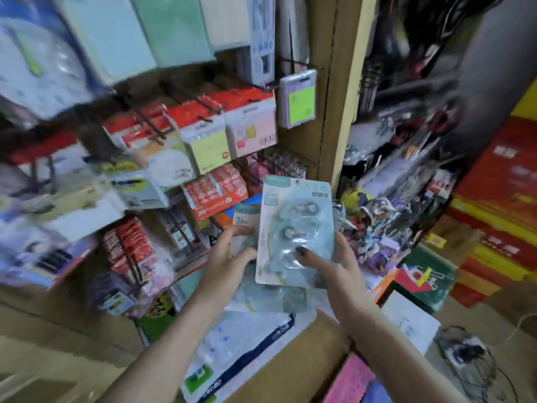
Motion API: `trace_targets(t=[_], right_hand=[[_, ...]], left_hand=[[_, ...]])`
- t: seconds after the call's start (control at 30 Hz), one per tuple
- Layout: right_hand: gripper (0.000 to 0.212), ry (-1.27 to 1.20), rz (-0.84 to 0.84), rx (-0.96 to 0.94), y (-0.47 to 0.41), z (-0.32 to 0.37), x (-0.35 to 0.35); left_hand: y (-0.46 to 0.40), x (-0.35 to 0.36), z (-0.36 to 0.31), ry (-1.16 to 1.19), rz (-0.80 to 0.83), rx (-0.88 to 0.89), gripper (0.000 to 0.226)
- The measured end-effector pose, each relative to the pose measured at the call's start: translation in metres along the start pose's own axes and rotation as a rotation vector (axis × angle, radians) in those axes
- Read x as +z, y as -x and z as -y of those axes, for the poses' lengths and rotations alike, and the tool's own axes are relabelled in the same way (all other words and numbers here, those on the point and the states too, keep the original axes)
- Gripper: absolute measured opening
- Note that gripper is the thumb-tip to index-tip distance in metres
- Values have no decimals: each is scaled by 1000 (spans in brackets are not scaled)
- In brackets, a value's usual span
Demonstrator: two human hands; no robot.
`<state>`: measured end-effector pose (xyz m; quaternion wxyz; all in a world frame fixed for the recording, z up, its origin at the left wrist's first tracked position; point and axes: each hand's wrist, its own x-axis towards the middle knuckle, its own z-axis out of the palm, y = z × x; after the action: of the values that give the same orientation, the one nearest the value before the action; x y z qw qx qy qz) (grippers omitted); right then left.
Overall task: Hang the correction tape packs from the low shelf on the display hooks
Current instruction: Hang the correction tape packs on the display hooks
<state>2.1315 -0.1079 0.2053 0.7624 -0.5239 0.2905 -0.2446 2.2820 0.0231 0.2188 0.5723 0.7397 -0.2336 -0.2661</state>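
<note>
A pale blue correction tape pack [293,225] stands upright in front of the display, with my right hand [334,263] shut on its lower right part, thumb across the front. My left hand [229,257] grips a second, smaller-looking pack [246,213] just behind and to the left of the first one. More pale blue packs [279,298] lie flat on the low shelf under both hands. Black wire display hooks [286,164] stick out of the board right above the held packs. The picture is blurred.
Red and white sticky-note packs [215,135] hang on hooks to the upper left. A purple pack with a green pad [299,100] hangs by the wooden post [337,91]. Red cartons [499,205] are stacked at right. A cardboard box [319,350] sits below my arms.
</note>
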Motion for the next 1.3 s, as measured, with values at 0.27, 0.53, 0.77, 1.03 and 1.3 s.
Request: trace_targets(t=[0.27, 0.53, 0.77, 1.03, 1.3], right_hand=[[44, 82, 194, -220, -6, 123, 36], [48, 101, 306, -472, -27, 224, 60], [48, 86, 431, -502, -68, 326, 81], [53, 98, 491, -548, -108, 405, 113], [55, 83, 501, -503, -133, 429, 124]], left_hand=[[9, -28, -133, -34, -8, 351, 32], [-3, -32, -234, -178, -113, 639, 14], [-34, -39, -313, -163, -216, 769, 12], [-77, -50, -387, -139, -353, 790, 9], [-99, -50, -412, -178, -432, 720, 17]])
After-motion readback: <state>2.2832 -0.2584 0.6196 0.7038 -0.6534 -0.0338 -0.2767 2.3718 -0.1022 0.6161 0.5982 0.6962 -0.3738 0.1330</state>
